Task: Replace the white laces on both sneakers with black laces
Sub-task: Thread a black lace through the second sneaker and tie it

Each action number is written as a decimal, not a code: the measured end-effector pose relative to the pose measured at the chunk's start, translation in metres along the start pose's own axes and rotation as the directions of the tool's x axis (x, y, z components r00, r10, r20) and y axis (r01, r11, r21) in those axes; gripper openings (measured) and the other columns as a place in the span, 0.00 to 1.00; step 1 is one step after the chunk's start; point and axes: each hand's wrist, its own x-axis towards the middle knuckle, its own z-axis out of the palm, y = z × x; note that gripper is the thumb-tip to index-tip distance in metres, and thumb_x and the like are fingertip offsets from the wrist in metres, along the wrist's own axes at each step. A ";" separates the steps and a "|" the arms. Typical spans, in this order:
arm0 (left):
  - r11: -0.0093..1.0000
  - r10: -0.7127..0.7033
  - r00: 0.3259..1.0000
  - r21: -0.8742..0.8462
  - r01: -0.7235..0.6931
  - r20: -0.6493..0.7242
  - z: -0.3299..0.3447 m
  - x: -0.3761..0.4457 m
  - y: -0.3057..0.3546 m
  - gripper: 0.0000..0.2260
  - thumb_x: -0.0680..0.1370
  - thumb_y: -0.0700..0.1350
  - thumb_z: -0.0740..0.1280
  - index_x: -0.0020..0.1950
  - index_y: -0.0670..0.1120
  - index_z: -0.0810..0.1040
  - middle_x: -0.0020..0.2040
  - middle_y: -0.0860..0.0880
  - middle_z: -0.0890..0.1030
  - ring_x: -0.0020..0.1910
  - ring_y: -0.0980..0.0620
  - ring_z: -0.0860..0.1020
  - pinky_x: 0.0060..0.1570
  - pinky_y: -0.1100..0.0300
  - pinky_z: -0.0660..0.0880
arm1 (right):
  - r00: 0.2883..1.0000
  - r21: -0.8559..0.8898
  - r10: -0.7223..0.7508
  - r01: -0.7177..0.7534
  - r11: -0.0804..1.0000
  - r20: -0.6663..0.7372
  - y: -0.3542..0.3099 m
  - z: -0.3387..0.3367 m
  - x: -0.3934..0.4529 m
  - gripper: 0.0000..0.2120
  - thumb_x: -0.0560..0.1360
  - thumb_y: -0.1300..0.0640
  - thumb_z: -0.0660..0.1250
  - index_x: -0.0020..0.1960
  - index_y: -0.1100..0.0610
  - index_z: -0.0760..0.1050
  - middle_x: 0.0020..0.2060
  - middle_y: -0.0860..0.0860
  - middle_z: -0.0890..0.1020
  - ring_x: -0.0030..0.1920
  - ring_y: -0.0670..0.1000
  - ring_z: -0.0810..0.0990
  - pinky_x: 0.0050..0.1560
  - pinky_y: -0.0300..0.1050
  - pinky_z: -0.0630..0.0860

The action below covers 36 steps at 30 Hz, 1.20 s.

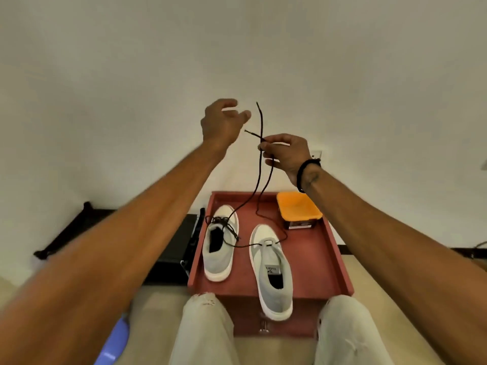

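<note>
Two grey-and-white sneakers stand on a red tray [316, 262]. The left sneaker [220, 246] carries a black lace, loosely bunched over its tongue. The right sneaker [272, 270] has a black lace [259, 180] threaded through its lowest eyelets only. Both ends of that lace rise high above the tray to my right hand [287, 154], which pinches them together, the tips sticking out up and to the left. My left hand [222, 122] hovers just left of the lace tips, fingers loosely spread, holding nothing.
An orange-lidded box [299, 210] sits at the tray's far right corner. A black object [171, 248] lies on the floor left of the tray. My knees [208, 327] in light trousers flank the tray's near edge. A pale wall is behind.
</note>
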 end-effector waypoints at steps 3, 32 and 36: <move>0.969 0.076 0.996 0.240 -0.063 -0.043 0.004 -0.038 -0.069 0.09 0.75 0.50 0.76 0.51 0.50 0.82 0.42 0.55 0.83 0.44 0.55 0.83 0.48 0.59 0.79 | 0.995 -0.111 0.078 -0.085 0.990 -0.070 0.048 -0.007 0.008 0.06 0.73 0.65 0.77 0.49 0.61 0.83 0.42 0.60 0.86 0.38 0.54 0.83 0.49 0.53 0.82; 0.763 -0.168 0.922 0.638 -0.102 0.348 0.070 -0.152 -0.282 0.07 0.84 0.43 0.61 0.51 0.44 0.77 0.48 0.44 0.81 0.47 0.41 0.79 0.43 0.50 0.71 | 0.986 -0.616 -0.097 -0.006 0.787 -0.133 0.276 -0.025 -0.074 0.04 0.79 0.62 0.68 0.49 0.59 0.82 0.45 0.48 0.81 0.49 0.50 0.79 0.51 0.42 0.73; 0.785 -0.180 0.922 0.615 -0.077 0.344 0.061 -0.156 -0.283 0.07 0.84 0.46 0.62 0.55 0.45 0.77 0.53 0.44 0.79 0.49 0.41 0.80 0.49 0.45 0.77 | 0.981 -0.586 -0.095 -0.023 0.810 -0.170 0.277 -0.025 -0.074 0.03 0.78 0.62 0.69 0.48 0.58 0.82 0.44 0.49 0.83 0.47 0.49 0.80 0.49 0.39 0.75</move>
